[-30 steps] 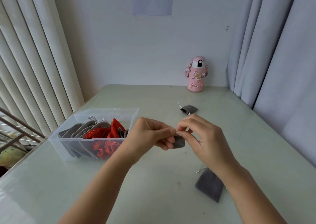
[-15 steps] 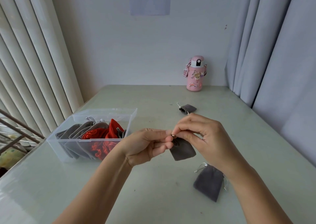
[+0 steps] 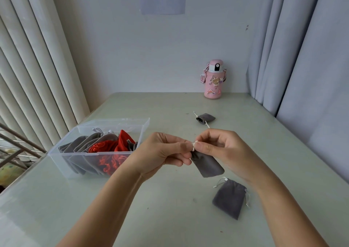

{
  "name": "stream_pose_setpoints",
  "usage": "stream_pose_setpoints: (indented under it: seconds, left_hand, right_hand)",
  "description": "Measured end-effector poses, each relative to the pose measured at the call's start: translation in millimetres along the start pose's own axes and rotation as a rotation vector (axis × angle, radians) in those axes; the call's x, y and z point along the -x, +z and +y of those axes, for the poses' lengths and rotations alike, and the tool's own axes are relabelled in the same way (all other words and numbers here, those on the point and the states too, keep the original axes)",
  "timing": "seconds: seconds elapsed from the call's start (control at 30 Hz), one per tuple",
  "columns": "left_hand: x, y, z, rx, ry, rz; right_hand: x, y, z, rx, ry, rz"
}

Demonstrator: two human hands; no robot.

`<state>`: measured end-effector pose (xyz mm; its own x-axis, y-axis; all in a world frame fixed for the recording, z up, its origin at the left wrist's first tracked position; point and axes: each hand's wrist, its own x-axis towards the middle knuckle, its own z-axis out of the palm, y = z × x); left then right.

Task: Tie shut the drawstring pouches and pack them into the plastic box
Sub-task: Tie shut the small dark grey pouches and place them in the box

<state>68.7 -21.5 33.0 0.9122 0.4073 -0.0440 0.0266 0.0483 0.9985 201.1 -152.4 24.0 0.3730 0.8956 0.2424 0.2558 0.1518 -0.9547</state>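
Above the desk [image 3: 170, 212], right of the plastic box [image 3: 90, 153], the left grip [image 3: 164, 153] and right grip [image 3: 223, 150] are both pinching the cord [image 3: 194, 144] at the neck of a hanging grey pouch [image 3: 207, 165], seemingly tying it, with a snug knot and a leftward carry likely coming next.

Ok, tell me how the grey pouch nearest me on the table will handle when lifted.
The near grey pouch lies flat, so probably floppy and light. Its velvety cloth likely won't slip; the loose silver cords may dangle.
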Motion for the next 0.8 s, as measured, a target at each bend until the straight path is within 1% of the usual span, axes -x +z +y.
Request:
stream_pose_setpoints:
  seconds: [0.07, 0.13, 0.3, 0.4, 0.5, 0.63, 0.8]
  left_hand:
    - [1, -1, 1, -0.039, 0.032, -0.001]
    - [2, -1, 1, -0.074, 0.059, -0.002]
    - [0, -4, 0, -0.184, 0.132, 0.025]
    - [-2, -3, -4, -0.328, 0.192, 0.055]
    - [-4, -1, -8, -0.468, 0.273, 0.065]
    - [-3, -5, -7, -0.485, 0.283, 0.061]
    - [-2, -4, -7, -0.429, 0.273, 0.081]
  right_hand:
    - [0, -1, 1, -0.024, -0.006, -0.041]
    - [0, 0, 2, -0.035, -0.017, -0.046]
    - [-3, 6, 5, -0.007, -0.018, 0.004]
    - [-6, 8, 10, 0.046, -0.001, 0.066]
    - [-7, 9, 11, 0.084, 0.016, 0.093]
    - [-6, 9, 10, 0.067, -0.010, 0.068]
    - [-7, 10, 11, 0.061, -0.035, 0.057]
